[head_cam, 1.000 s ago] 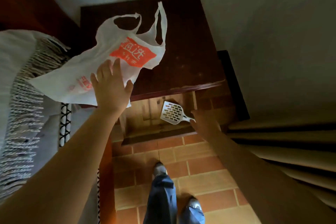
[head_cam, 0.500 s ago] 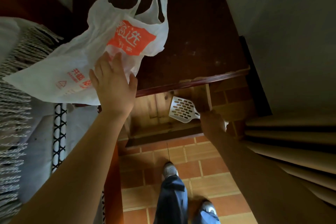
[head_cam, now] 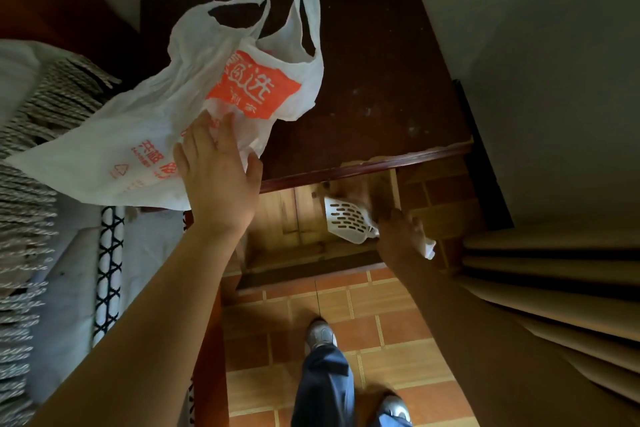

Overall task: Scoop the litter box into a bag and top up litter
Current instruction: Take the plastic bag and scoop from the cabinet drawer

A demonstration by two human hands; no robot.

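A white plastic bag (head_cam: 145, 135) with an orange printed patch lies partly on the dark wooden cabinet top (head_cam: 374, 80) and partly over a fringed cloth, its handles pointing away from me. My left hand (head_cam: 216, 180) lies flat on the bag's near edge, fingers straight. Lower right, my right hand (head_cam: 398, 232) grips the handle of a white slotted litter scoop (head_cam: 346, 218), held below the cabinet's front edge. No litter box is in view.
A fringed white throw (head_cam: 31, 156) and patterned fabric (head_cam: 110, 270) fill the left side. Beige curtain folds (head_cam: 554, 288) hang at the right. Orange floor tiles (head_cam: 363, 322) and my shoes (head_cam: 322, 333) lie below. A wooden cabinet front (head_cam: 294, 218) stands under the top.
My left hand slid further onto the bag and flattened on it. My right hand carried the scoop rightward and a little lower. The camera came closer to the cabinet.
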